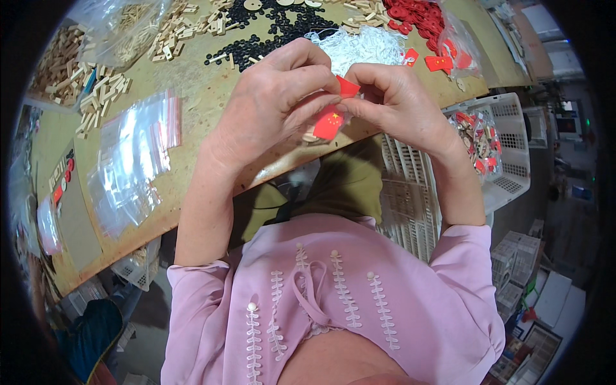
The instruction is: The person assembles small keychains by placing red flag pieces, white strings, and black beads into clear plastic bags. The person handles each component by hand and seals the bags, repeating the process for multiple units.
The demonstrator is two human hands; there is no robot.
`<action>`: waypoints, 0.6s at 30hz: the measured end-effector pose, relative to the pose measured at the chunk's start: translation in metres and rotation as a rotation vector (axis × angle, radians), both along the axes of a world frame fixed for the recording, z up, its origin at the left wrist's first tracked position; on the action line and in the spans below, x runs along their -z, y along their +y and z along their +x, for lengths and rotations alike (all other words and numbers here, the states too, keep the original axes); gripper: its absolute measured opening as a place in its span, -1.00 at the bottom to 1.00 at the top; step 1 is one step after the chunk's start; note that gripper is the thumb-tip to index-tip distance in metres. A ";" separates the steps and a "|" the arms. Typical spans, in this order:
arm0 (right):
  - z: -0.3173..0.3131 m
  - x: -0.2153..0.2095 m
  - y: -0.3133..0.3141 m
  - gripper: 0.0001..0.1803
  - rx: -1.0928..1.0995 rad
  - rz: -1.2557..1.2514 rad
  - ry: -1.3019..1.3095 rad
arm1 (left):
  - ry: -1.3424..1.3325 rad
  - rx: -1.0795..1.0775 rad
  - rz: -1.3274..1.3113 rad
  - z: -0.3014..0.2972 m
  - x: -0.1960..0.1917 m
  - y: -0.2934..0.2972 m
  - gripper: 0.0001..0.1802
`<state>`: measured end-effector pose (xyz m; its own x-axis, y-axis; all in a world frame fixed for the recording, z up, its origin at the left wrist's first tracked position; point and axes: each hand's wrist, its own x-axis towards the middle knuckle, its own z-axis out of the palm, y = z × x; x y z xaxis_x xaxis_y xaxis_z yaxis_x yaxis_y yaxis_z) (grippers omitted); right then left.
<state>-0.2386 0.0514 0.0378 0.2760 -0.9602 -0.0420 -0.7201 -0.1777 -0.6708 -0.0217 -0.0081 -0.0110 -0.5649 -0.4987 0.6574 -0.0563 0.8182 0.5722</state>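
My left hand (273, 96) and my right hand (394, 96) meet over the table's near edge, thumbs and fingers pinched together. Between them is a small clear plastic bag (344, 120), mostly hidden by the fingers. A red flag piece with yellow stars (329, 124) shows at its lower part, with a pale wooden piece (310, 137) beside it. More red shows between the fingertips above. Just beyond the hands lies a heap of white strings (369, 48). Clear zip bags (131, 163) are fanned out on the table to the left.
On the table (192, 96) are black rings (276, 29), wooden blocks (99, 99), red discs (420, 19) and red flag pieces (439, 63). A brown board (77, 224) lies at left. At right stands a white plastic crate (510, 138) with filled clear bags (478, 144).
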 end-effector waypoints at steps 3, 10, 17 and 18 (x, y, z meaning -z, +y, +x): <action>-0.005 0.005 -0.004 -0.76 -0.013 0.111 -0.159 | 0.019 0.000 -0.005 0.000 0.001 -0.002 -0.87; -0.001 -0.006 0.001 -0.84 -0.065 0.052 -0.168 | 0.056 0.080 0.039 0.004 0.001 -0.006 -0.73; -0.008 0.000 0.006 -0.81 -0.013 -0.107 -0.331 | -0.032 0.099 0.670 0.005 0.006 0.022 -0.29; -0.007 0.000 0.006 -0.80 -0.009 -0.161 -0.372 | -0.093 0.093 0.761 0.006 0.010 0.027 -0.35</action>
